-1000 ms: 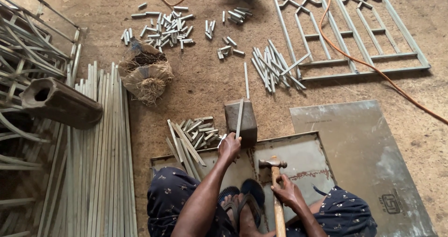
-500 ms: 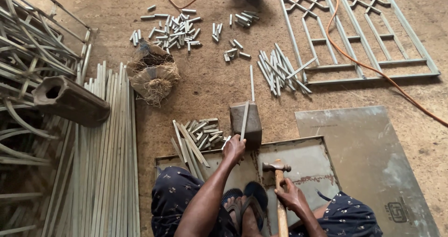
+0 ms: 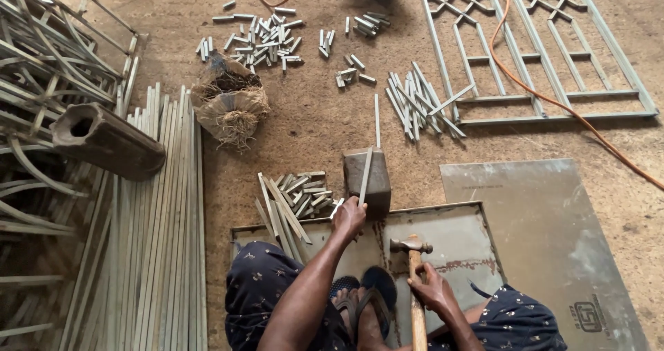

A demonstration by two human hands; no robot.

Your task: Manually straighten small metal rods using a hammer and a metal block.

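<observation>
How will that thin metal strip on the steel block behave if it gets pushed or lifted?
The metal strip looks flat-sided, so it would probably slide rather than roll. It lies straight across the steel block with its far end unsupported, so it seems fairly stiff. Being slim, it is likely light; the left hand pins its near end alone.

Upper right of the frame: a welded metal grille lies flat on the dirt floor, an orange cable running across it. Top centre: short cut pieces lie scattered. A fan of longer offcuts lies right of centre. A frayed sack sits left of centre. Left edge: curved frames, a rusty tube and a bundle of long bars. Lower right: a grey sheet.
</observation>
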